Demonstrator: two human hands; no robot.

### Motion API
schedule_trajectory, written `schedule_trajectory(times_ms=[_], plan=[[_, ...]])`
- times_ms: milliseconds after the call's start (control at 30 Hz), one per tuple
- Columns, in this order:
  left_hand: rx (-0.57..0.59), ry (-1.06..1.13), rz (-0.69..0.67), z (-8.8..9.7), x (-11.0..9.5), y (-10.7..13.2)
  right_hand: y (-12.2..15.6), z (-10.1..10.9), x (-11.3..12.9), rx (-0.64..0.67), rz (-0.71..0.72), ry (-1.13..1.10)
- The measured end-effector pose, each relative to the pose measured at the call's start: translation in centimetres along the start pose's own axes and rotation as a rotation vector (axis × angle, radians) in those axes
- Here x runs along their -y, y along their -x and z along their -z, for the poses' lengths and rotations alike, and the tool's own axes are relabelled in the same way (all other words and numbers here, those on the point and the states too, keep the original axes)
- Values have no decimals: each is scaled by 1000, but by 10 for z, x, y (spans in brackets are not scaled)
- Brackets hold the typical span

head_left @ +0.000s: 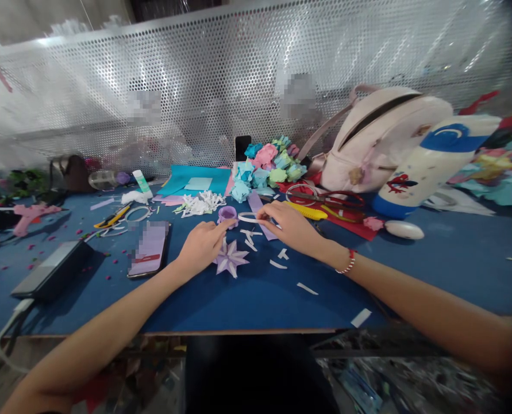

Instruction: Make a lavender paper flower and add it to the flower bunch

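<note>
Head view shows our two bare hands close together over a flat blue table top [260, 313]. Our right hand [293, 227] pinches a thin white loop that looks like paper [247, 221], with thumb and fingertips at its right end. Our left hand [201, 246] has its fingers bent down, and a fingertip touches the front of a short, round, light purple ring [223, 219]; we can't make out whether it squeezes the ring. The ring sits just left of the loop, and the loop's left end comes very near it. To do this well, we think a soft pinch is best, because a thin loop could bend flat if we press hard. We should steady the ring lightly too, so it doesn't slide or get squashed. A pale purple, many-pointed folded star [231, 260] lies just beside our left fingers, toward us, so we should keep that hand up and not crush its points. Small white cut strips [250, 245] lie between our hands, and we should watch that none stick to our fingers.
</note>
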State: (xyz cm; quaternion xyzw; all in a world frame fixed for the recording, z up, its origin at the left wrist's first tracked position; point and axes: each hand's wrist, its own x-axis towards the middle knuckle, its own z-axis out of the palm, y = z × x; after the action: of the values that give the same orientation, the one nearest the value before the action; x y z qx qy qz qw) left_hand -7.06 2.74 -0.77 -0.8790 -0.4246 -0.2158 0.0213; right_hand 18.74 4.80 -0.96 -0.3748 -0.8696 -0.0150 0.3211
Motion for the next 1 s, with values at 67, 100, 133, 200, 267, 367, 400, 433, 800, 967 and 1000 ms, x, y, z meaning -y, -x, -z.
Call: schedule_trajectory(times_ms=[67,100,133,200,267,367,400,433,800,967,1000], plan=[[22,35,-65,-3,3,0,0,0,2,-22,13,-16],[34,88,-98,-5,5,0,0,0,2,-33,18,-22],[41,160,-121,-7,6,-1,0,0,3,-42,21,-29],[41,325,-110,-9,7,-1,0,0,3,-59,15,-46],[42,477,-27,-10,7,-2,0,0,3,-64,6,-63],[41,644,99,-9,8,-4,1,0,3,-51,4,-73],[37,671,117,-8,9,-4,1,0,4,-49,6,-73],[34,676,125,-7,9,-5,1,0,4,-50,7,-74],[66,396,76,-5,9,-4,2,1,3,-81,-16,-100],[43,169,-50,-4,11,-3,2,0,2,-75,-22,-93],[45,138,-56,-4,11,-3,2,0,2,-77,-21,-93]])
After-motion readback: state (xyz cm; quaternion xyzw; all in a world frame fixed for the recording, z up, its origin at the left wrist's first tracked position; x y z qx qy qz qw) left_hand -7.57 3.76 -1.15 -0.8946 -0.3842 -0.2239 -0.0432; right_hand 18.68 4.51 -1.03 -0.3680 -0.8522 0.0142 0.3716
